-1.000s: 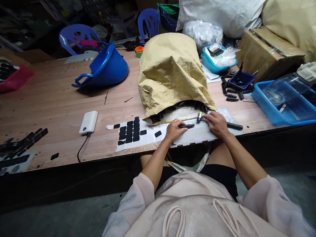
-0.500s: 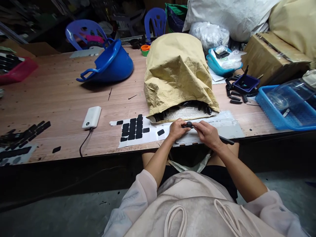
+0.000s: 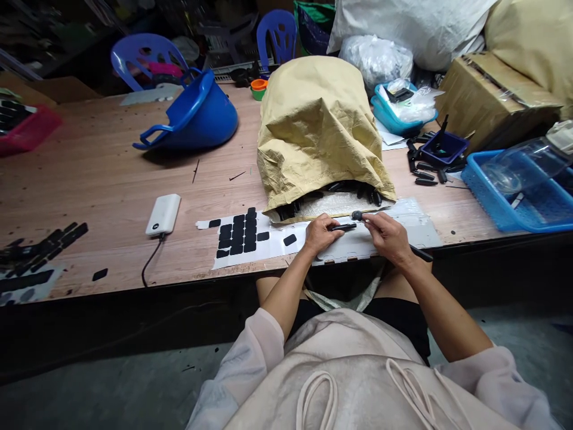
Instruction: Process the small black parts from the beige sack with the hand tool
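My left hand is closed on a slim black piece that points right, over the white sheet at the table's front edge. Just right of it, my right hand pinches a small dark round piece at its fingertips. A black rod sticks out beyond the right hand; what holds it is hidden. Behind both hands lies a yellow sack, its mouth toward me and black pieces inside. Black rounded squares stand in rows on white paper to the left.
A white power bank with a cable and a tilted blue basin are on the left. Blue basket, small purple tray, loose black pieces and a cardboard box are on the right. Pink basket at far left.
My hands have moved apart. The dark round piece, earlier between both hands, is now with my right hand, up and to the right. The slim black piece in my left hand shows more. The view has shifted slightly.
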